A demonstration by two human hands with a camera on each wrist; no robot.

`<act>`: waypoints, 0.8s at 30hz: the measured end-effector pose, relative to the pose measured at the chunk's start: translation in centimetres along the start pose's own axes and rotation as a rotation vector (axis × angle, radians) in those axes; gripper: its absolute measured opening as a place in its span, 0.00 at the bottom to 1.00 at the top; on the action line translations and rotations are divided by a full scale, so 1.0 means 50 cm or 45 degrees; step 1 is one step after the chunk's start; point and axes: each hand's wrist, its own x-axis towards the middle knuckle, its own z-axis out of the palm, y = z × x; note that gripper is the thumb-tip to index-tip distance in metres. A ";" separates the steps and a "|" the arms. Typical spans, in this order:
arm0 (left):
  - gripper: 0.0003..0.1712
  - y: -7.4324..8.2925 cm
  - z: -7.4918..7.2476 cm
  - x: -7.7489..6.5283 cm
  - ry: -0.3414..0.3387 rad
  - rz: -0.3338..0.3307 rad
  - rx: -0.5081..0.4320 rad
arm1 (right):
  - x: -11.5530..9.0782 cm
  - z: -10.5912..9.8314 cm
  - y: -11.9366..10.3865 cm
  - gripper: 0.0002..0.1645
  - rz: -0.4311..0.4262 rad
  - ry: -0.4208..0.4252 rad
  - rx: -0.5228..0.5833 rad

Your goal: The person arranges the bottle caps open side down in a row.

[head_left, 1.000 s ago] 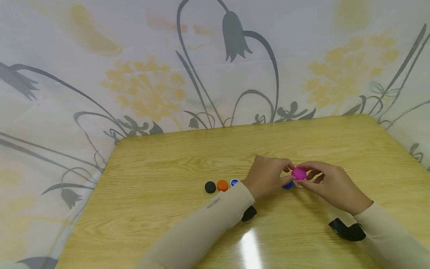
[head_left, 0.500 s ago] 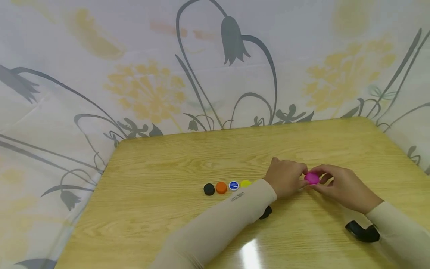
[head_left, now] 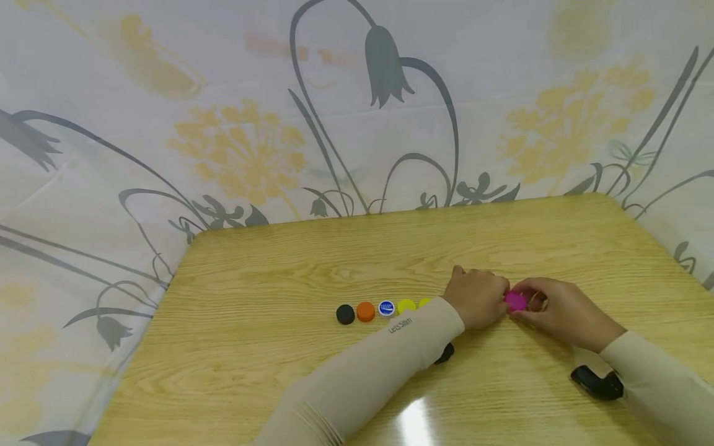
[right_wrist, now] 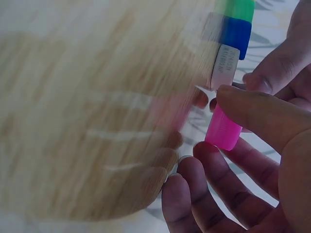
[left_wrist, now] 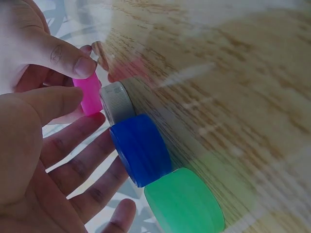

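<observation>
A pink bottle cap (head_left: 515, 301) stands at the right end of a row of caps on the table. My right hand (head_left: 566, 310) pinches it between thumb and fingers, seen close up in the right wrist view. Against its other side, my left hand (head_left: 478, 298) has its thumb and index finger on the same pink cap (left_wrist: 88, 94). Beside the pink cap comes a white ridged cap (left_wrist: 117, 103), then a blue cap (left_wrist: 142, 149) and a green cap (left_wrist: 185, 201). In the head view my left hand and sleeve hide these three.
Farther left in the row lie a black cap (head_left: 345, 314), an orange cap (head_left: 365, 311), a blue-and-white printed cap (head_left: 386, 308) and yellow caps (head_left: 406, 306). The wood-grain table (head_left: 251, 347) meets a flower-patterned cloth (head_left: 240, 93) at the back.
Both hands have moved right with the pink cap, which has then come down to the table. More of the row, including the yellow caps, shows left of my left hand.
</observation>
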 end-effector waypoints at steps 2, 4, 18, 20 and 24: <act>0.08 0.000 0.001 -0.002 -0.008 -0.007 0.004 | 0.001 0.002 0.000 0.20 0.008 -0.018 -0.003; 0.08 0.001 0.002 -0.003 -0.017 -0.013 0.013 | 0.002 0.004 0.000 0.20 0.014 -0.033 -0.002; 0.17 -0.025 -0.039 -0.035 -0.006 0.014 0.024 | 0.009 0.008 0.007 0.23 -0.059 -0.066 -0.001; 0.19 -0.041 -0.062 -0.056 0.017 0.029 0.011 | 0.008 0.003 0.007 0.27 -0.034 -0.106 0.010; 0.21 -0.094 -0.099 -0.115 0.120 0.035 -0.030 | -0.001 -0.015 0.002 0.30 0.011 -0.145 -0.002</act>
